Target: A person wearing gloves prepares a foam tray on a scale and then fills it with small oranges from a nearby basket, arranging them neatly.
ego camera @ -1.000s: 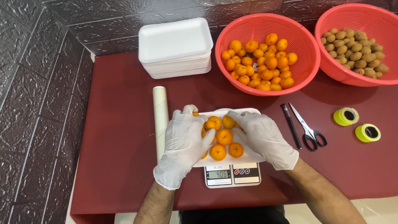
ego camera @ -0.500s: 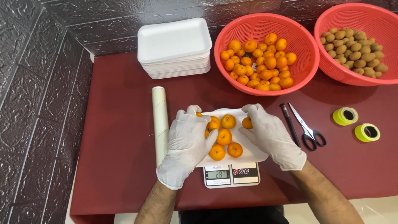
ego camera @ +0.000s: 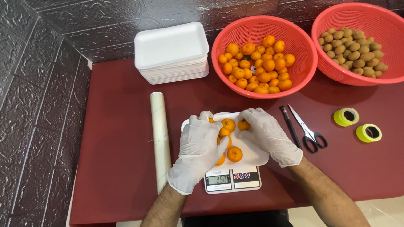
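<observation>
While both gloved hands sit over the white foam tray [ego camera: 252, 156] on the digital scale [ego camera: 232, 179], the left hand [ego camera: 201, 147] lies spread, palm down, covering the tray's left side and some of the small oranges [ego camera: 234, 154]. Right hand [ego camera: 266, 132] pinches one orange [ego camera: 243, 125] at the tray's far edge with its fingertips. Scale is at the near edge of the dark red table [ego camera: 118, 138]. Roll of cling film [ego camera: 160, 136] lies just left of the tray; scissors [ego camera: 309, 130] and a black pen [ego camera: 290, 127] lie to the right. Red basket of oranges [ego camera: 264, 56] is behind, well apart.
</observation>
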